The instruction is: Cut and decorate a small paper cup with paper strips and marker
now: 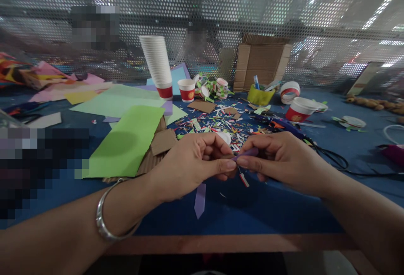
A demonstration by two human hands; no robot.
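A small strip of purple paper point(249, 153) is pinched between my two hands above the front of the blue table. My left hand point(195, 161), with a silver bracelet on its wrist, grips the strip's left end between thumb and forefinger. On the other end, the thumb and fingers of my right hand point(280, 157) are closed. Part of the strip is hidden by the fingertips. A second purple paper piece point(200, 201), pointed at one end, lies on the table below my left hand. Coloured paper scraps point(217, 119) are scattered just behind both hands.
Green paper point(126, 144) and cardboard pieces point(164, 141) lie at left. Behind stand a tall paper cup stack point(156, 60), a single cup point(187, 89) and a yellow container with pens point(263, 95). At right are a lidded red-and-white cup point(299, 110) and a black cable point(334, 157).
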